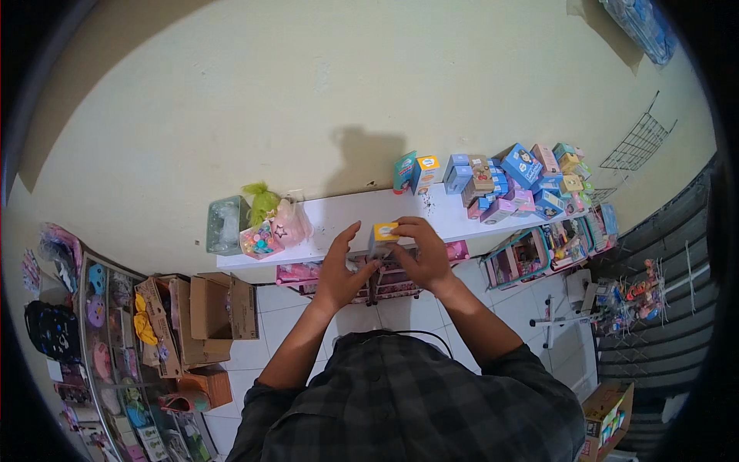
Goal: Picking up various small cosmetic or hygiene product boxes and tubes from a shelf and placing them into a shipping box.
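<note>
My right hand (421, 251) grips a small carton with a yellow top (385, 231) by its right side, in front of the white shelf (358, 208). To its left, my left hand (344, 268) has its fingers spread, with the thumb reaching towards the carton's lower edge; whether it touches is hard to tell. Against the wall at the back of the shelf stand a teal tube (404, 173) and a yellow and white carton (426, 173), side by side. Dark specks are scattered on the shelf just before them.
Product boxes (519, 182) are heaped on the shelf's right part. On its left sit a green plastic bin (226, 225), a tub of colourful beads (261, 241) and a green plush (262, 202). Below stand pink racks (398, 277) and a basket (517, 257). Cardboard boxes (211, 312) crowd the floor at left.
</note>
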Demonstrator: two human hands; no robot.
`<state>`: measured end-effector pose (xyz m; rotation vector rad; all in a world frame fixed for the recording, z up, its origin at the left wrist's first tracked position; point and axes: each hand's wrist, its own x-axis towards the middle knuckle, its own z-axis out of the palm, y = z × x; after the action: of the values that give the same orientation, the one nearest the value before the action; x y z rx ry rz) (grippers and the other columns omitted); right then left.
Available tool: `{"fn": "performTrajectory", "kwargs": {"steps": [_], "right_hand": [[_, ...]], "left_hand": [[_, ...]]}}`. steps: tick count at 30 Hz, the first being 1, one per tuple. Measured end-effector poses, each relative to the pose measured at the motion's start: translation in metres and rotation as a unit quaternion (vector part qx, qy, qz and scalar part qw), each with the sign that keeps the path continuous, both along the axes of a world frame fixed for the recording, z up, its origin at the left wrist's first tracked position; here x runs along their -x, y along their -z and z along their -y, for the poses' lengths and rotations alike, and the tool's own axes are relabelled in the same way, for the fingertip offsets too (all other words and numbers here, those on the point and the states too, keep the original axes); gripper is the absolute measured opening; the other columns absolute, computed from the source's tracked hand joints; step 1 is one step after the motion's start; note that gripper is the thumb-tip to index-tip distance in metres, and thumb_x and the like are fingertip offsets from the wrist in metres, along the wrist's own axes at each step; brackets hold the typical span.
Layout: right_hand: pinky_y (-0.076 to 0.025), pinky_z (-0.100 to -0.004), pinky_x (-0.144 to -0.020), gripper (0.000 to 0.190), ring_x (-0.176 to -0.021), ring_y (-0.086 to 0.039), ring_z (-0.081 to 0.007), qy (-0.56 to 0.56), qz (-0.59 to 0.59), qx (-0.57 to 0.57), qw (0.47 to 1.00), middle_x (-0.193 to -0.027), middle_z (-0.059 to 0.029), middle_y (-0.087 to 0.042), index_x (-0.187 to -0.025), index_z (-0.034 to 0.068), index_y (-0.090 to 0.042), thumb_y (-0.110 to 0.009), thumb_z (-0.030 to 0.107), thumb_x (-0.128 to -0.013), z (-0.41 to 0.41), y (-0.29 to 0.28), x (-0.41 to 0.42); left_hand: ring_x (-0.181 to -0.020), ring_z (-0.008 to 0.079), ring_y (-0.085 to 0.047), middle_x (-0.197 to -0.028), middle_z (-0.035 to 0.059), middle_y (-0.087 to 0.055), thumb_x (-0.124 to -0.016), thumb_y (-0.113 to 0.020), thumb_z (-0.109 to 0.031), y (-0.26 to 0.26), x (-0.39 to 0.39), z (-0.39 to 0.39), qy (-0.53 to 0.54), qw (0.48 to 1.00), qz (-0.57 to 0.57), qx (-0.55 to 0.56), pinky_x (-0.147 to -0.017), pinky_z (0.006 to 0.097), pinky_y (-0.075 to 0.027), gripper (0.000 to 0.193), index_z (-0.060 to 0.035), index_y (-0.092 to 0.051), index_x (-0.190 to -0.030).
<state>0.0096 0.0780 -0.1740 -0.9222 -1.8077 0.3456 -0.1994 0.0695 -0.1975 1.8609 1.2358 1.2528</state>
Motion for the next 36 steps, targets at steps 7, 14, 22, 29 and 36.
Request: {"fn": "performTrajectory", "kwargs": {"steps": [7, 14, 22, 29, 36], "right_hand": [[-0.052, -0.0346, -0.089, 0.033, -0.104, -0.065, -0.0255, -0.016, -0.074, 0.133, 0.988, -0.118, -0.0133, -0.064, -0.115, 0.003, -0.063, -0.073, 0.0, -0.084, -0.012, 0.001, 0.008], [-0.052, -0.039, -0.094, 0.045, -0.114, -0.061, -0.0317, 0.234, 0.039, 0.003, 0.971, -0.125, -0.0164, -0.06, -0.129, 0.004, -0.06, -0.071, 0.001, -0.086, -0.07, -0.027, -0.035], [-0.049, -0.0444, -0.101, 0.05, -0.119, -0.059, -0.0412, 0.287, 0.105, -0.04, 0.951, -0.128, -0.0219, -0.059, -0.129, -0.001, -0.055, -0.076, 0.007, -0.085, -0.094, 0.006, -0.033], [-0.052, -0.0432, -0.094, 0.047, -0.109, -0.064, -0.0393, 0.285, 0.056, 0.05, 0.956, -0.119, -0.0221, -0.063, -0.125, -0.002, -0.054, -0.077, 0.01, -0.085, -0.072, 0.002, -0.033], [-0.053, -0.0417, -0.09, 0.049, -0.105, -0.065, -0.037, 0.271, 0.049, 0.093, 0.957, -0.114, -0.0209, -0.064, -0.123, 0.0, -0.055, -0.08, 0.01, -0.083, -0.026, 0.0, -0.029]], "left_hand": [[-0.09, 0.0233, -0.07, -0.101, 0.0152, -0.074, -0.093, -0.075, -0.022, 0.016, 0.021, -0.009, 0.08, 0.989, 0.049, 0.111, -0.083, 0.0352, -0.053, 0.042, 0.0025, -0.062, -0.125], [-0.091, 0.0207, -0.069, -0.103, 0.0155, -0.073, -0.093, -0.075, -0.02, 0.018, 0.031, -0.012, 0.072, 0.986, 0.083, 0.125, -0.084, 0.0352, -0.053, 0.041, 0.0028, -0.062, -0.124], [-0.095, 0.0219, -0.069, -0.106, 0.0171, -0.074, -0.092, -0.075, -0.02, 0.022, 0.033, -0.017, 0.08, 0.983, 0.084, 0.139, -0.087, 0.0362, -0.054, 0.042, 0.0029, -0.062, -0.124], [-0.096, 0.0223, -0.069, -0.107, 0.0169, -0.074, -0.093, -0.075, -0.023, 0.019, 0.035, -0.018, 0.074, 0.983, 0.057, 0.158, -0.087, 0.0355, -0.054, 0.043, 0.0028, -0.062, -0.125], [-0.096, 0.0209, -0.07, -0.107, 0.0166, -0.074, -0.094, -0.075, -0.023, 0.023, 0.033, -0.017, 0.074, 0.984, 0.068, 0.148, -0.086, 0.0357, -0.054, 0.043, 0.0036, -0.061, -0.124]]}}
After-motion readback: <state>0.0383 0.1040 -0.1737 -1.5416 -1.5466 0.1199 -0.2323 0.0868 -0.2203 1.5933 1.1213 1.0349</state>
